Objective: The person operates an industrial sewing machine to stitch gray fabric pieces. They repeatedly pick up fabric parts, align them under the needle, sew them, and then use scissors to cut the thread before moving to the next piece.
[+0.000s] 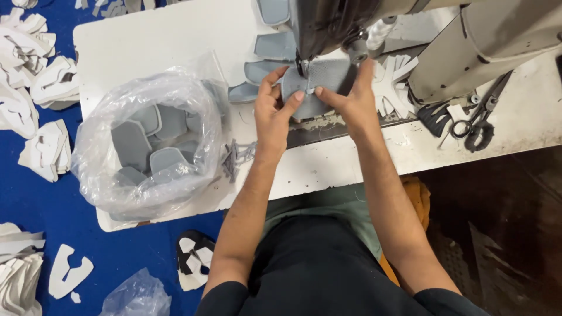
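Right under the needle of the industrial sewing machine [410,35], a grey mesh shoe-upper piece [319,82] is lying flat on the white desk [152,41]. The left hand [272,111] is pinching its near edge between thumb and forefinger, while the right hand [351,99] is pinching the same edge from the other side, the forefinger reaching up beside the presser foot (most likely so the fabric is kept taut and square to the stitch line). Further grey pieces [263,44], already joined, are trailing away behind the needle in a chain.

Left of the hands, a clear plastic bag [146,140] is sitting open-mouthed on the desk, holding a heap of similar grey pieces within easy reach. Black scissors [480,117] are resting at the desk's right end beside the machine. White cut-out shoe parts [35,76] are lying scattered over the blue floor [35,205], and another crumpled clear bag [137,295] is lying near the bottom edge.
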